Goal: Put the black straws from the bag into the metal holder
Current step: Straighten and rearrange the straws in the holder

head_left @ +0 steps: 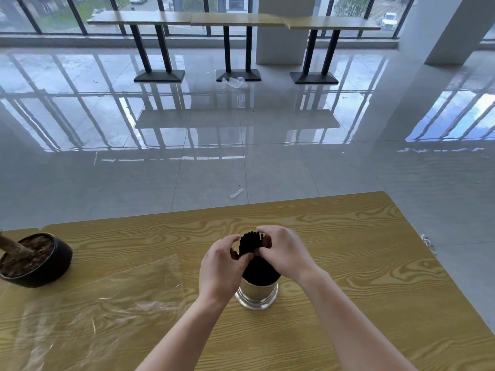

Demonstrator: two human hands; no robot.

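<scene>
1. The black straws [251, 245] are standing as one tight bundle. Their lower ends are sitting down inside the metal holder [256, 293], and their tops are poking up between the two hands.
2. The bundle's long axis is running upright, so whatever settling is left looks like a straight push down followed by letting go.
3. The left hand [222, 266] is curling round the bundle from its own inner side, with thumb and fingers pinching the straws near their tops.
4. The right hand [284, 253] is wrapping round the bundle from the opposite side, its fingers hooking over the upper ends. Neither hand is the nearer one, since both are touching the straws.
5. The holder is sitting directly beneath both palms, on the table [348, 263].
6. The clear bag [101, 298] is lying flat, well off to the outer side of the left hand, and looks emptied.
7. A dark plant pot [34, 259] is sitting beyond the bag, farther out still.
</scene>
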